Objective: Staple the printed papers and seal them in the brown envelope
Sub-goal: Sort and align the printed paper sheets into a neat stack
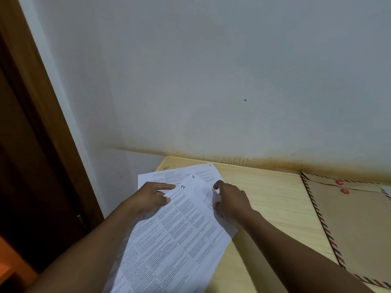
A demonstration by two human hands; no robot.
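Several printed papers (175,227) lie fanned out on the left part of a pale wooden table (270,199), some hanging over its left edge. Handwritten numbers mark their top corners. My left hand (151,197) presses down on the left side of the sheets, index finger stretched out and thumb on the top page. My right hand (229,200) pinches the right edge of one sheet between thumb and fingers. A brown envelope (357,223) with a striped border and two red string buttons lies flat at the table's right side. No stapler is in view.
A grey-white wall (211,81) rises right behind the table, stained brown along the bottom. A dark wooden door frame (42,123) stands at the left. Something orange (8,267) shows in the lower left corner.
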